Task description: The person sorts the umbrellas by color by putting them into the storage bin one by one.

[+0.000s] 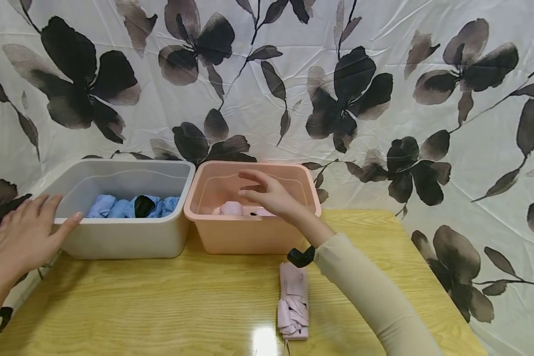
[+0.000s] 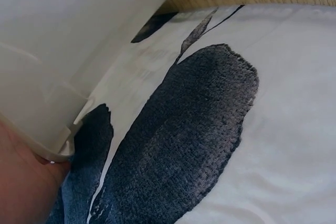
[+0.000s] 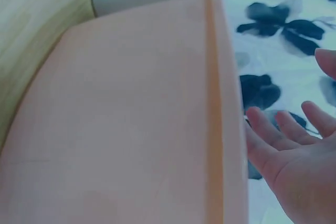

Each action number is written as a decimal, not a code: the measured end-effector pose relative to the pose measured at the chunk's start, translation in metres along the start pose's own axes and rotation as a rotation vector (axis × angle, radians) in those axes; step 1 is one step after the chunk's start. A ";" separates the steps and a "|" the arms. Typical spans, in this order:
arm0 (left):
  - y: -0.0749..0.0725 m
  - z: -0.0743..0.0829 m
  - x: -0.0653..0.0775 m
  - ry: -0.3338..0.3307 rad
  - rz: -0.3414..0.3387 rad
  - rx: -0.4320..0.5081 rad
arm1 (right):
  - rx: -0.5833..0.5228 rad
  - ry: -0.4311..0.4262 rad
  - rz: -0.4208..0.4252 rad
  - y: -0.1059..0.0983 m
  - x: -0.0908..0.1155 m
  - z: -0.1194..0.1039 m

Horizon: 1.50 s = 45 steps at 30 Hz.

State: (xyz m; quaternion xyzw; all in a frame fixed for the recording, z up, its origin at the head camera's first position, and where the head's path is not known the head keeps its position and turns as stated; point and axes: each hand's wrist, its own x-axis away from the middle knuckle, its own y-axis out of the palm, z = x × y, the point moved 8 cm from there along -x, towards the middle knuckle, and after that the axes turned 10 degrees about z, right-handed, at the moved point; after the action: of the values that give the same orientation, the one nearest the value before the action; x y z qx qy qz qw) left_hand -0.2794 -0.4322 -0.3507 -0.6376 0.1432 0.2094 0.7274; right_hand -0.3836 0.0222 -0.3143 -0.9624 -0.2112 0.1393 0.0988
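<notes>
My left hand lies with straight fingers over the front left corner of a grey plastic bin, the thumb along its rim. Inside that bin are several blue cloth-like bundles and a black piece. Above the pink plastic bin hovers my right hand, its fingers loosely bent and nothing in them. Pale pink items lie low in the pink bin, partly hidden by its front wall. A folded pink umbrella with a thin cord lies on the table below the right forearm.
Both bins stand side by side at the back of the yellow wood-grain table. Behind them hangs a white cloth with dark flowers. The table's right edge slants down toward the front right.
</notes>
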 end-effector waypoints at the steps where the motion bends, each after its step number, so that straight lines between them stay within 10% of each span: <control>1: 0.001 0.000 0.000 -0.002 -0.001 0.002 | -0.025 -0.008 0.009 -0.003 0.006 -0.001; 25: 0.006 -0.008 0.002 -0.018 0.008 0.010 | -0.190 -0.080 0.296 -0.080 0.134 0.029; 32: 0.007 -0.009 0.001 -0.028 0.003 0.016 | 0.013 -0.015 0.332 -0.084 0.164 0.071; 45: 0.005 -0.007 0.001 -0.021 0.004 0.031 | 0.282 0.043 0.154 -0.057 0.185 0.122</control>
State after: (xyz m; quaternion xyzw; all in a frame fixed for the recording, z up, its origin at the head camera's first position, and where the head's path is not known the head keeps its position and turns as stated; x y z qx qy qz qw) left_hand -0.2805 -0.4382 -0.3570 -0.6236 0.1402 0.2154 0.7383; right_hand -0.2820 0.1692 -0.4566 -0.9552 -0.1128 0.1539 0.2264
